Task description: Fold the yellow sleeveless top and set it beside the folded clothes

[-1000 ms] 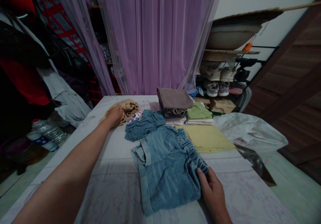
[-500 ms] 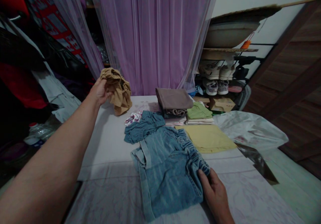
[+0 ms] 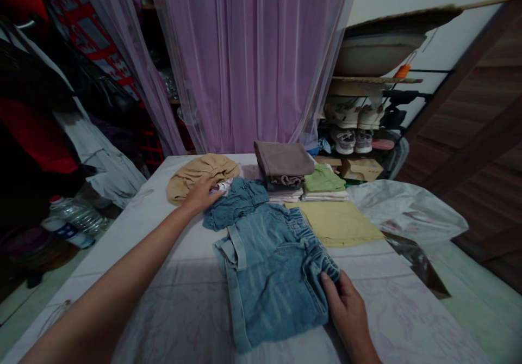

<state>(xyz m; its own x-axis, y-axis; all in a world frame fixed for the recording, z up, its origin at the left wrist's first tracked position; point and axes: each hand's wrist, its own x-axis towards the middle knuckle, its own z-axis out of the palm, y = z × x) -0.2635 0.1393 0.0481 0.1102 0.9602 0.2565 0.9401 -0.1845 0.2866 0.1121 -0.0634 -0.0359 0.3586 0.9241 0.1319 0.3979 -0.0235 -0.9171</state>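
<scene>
Blue denim shorts (image 3: 277, 282) lie folded at the front of the table, the elastic waistband toward the right. My right hand (image 3: 350, 312) pinches the waistband's near right end between thumb and fingers. At the far left, a crumpled tan garment (image 3: 183, 182) rests on the cloth. My left hand (image 3: 202, 192) is on its near right side, fingers stretched out toward a patterned purple-and-white cloth (image 3: 224, 185). Beside that hand lies a bunched dark blue garment (image 3: 236, 206), which touches the shorts.
Behind the shorts are a folded yellow cloth (image 3: 338, 223), a stack topped by brown fabric (image 3: 283, 160) and a green folded garment (image 3: 324, 179). A clear plastic bag (image 3: 408, 209) lies at the right edge. Purple curtains (image 3: 253, 65) hang behind; plastic bottles (image 3: 77, 214) stand at the left.
The tan garment was held up in my left hand and now lies on the table. That hand has let it go and moved right and down. My right hand stays on the shorts.
</scene>
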